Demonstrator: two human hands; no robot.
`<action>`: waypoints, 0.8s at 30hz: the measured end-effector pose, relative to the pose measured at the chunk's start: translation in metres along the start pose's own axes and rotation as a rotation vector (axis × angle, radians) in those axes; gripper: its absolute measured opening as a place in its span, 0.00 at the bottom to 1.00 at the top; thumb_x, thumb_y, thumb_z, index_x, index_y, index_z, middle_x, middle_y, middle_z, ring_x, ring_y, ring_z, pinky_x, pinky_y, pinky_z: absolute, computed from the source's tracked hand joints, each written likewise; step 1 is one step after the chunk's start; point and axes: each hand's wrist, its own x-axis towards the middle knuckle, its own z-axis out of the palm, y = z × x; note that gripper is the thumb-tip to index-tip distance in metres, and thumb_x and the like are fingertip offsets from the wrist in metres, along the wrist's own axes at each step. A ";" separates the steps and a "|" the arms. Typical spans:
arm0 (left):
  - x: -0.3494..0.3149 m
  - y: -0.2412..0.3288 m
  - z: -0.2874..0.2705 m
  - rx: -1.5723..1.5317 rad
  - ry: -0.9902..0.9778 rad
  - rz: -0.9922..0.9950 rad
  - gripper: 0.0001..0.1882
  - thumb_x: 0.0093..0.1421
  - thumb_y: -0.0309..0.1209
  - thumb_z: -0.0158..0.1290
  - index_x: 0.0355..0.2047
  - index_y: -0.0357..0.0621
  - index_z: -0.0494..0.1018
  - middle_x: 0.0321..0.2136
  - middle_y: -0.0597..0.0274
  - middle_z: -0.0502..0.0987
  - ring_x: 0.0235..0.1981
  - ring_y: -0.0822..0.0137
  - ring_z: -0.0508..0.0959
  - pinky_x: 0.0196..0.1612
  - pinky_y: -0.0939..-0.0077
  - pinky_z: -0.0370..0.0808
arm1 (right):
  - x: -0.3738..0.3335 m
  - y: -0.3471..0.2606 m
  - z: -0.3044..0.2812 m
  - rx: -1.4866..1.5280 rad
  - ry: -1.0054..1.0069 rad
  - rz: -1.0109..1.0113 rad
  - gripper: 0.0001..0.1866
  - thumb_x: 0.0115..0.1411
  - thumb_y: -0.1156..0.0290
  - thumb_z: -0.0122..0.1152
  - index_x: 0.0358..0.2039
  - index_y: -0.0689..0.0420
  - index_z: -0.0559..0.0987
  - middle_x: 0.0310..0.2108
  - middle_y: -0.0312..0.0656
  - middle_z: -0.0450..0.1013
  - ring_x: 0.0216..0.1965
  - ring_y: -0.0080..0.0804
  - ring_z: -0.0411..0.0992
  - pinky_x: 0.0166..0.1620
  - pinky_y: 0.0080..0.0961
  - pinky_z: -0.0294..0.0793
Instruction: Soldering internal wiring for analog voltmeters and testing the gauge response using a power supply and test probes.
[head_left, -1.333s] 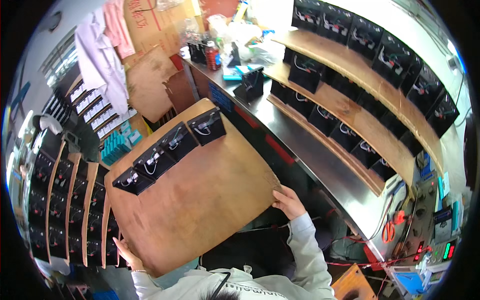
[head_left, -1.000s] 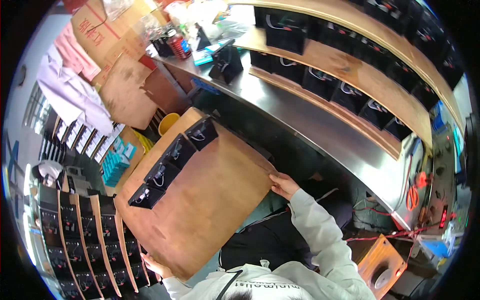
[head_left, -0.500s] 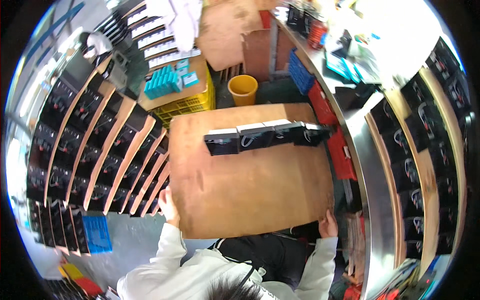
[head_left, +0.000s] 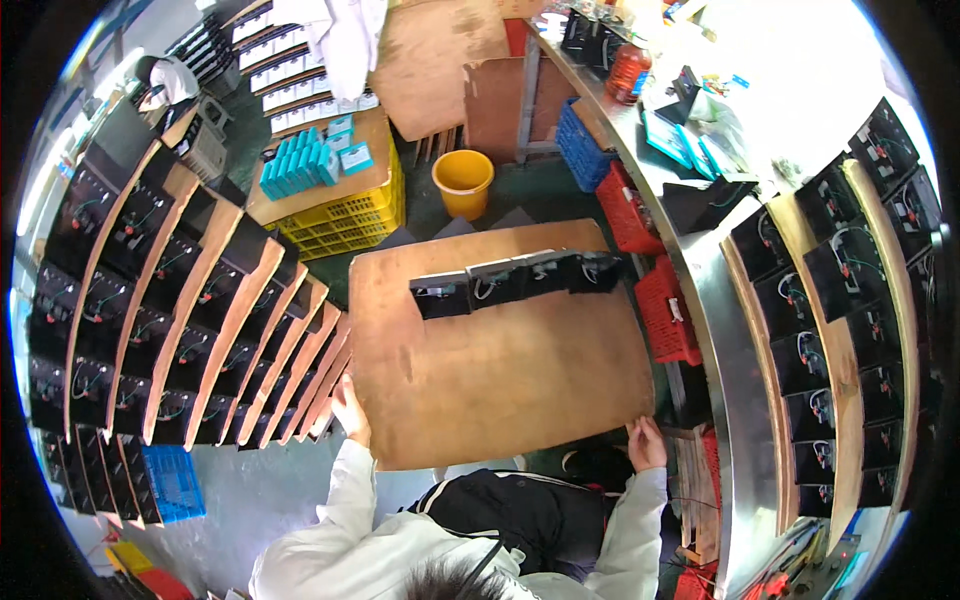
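Observation:
A brown wooden board [head_left: 500, 385] with rounded corners is in front of me. Near its far edge stands a row of several black box-shaped units [head_left: 440, 296] with pale top edges and thin wires inside. My left hand [head_left: 350, 412] grips the board's near left edge, its fingers partly hidden against the edge. At the near right corner, my right hand [head_left: 645, 443] pinches the board between thumb and fingers. The undersides of both grips cannot be seen.
To the left are stacked boards carrying black units [head_left: 190, 330]; similar stacks [head_left: 815, 400] stand on the metal bench [head_left: 735, 430] at right. A yellow bucket [head_left: 463, 180], yellow crate [head_left: 350, 215] and red crates [head_left: 665, 312] surround the board. Another person [head_left: 175, 82] is far left.
The board looks slightly smaller and lower at its far edge, with both hands still on it. My view has shifted, so the bucket and crates beyond appear further left.

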 end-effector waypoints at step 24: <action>0.036 0.018 0.039 0.995 0.056 0.347 0.21 0.54 0.39 0.63 0.44 0.38 0.79 0.40 0.47 0.80 0.43 0.53 0.80 0.45 0.59 0.77 | -0.105 -0.016 0.041 -0.455 0.139 0.067 0.20 0.68 0.65 0.58 0.58 0.57 0.74 0.52 0.42 0.78 0.48 0.28 0.77 0.46 0.24 0.76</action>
